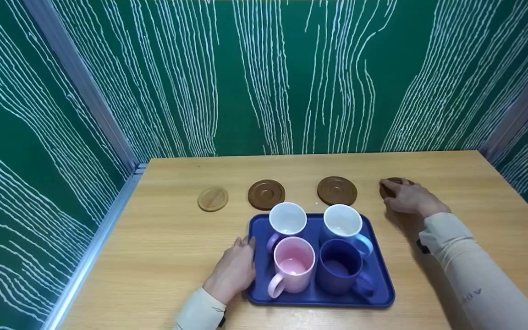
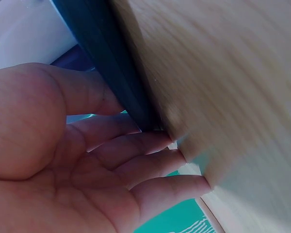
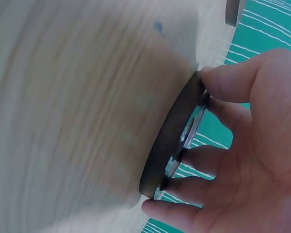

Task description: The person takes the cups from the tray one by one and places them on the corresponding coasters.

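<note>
Right hand [image 1: 408, 198] is down on the far-right dark coaster [image 1: 388, 187] at the back right of the table [image 1: 167, 238], thumb and fingertips [image 3: 228, 82] curled round its rim and gripping it, and that coaster sits flat on the wood, well apart from the tray [image 1: 381, 293]. Left hand [image 1: 234, 270] lies with fingers [image 2: 136, 145] straight and relaxed, touching the tray's left edge, holding nothing. On the tray: four mugs, white [image 1: 287, 220], pale blue [image 1: 344, 222], pink [image 1: 291, 268] and dark blue [image 1: 339, 270], with three more coasters [image 1: 266, 194] lined up behind it.
</note>
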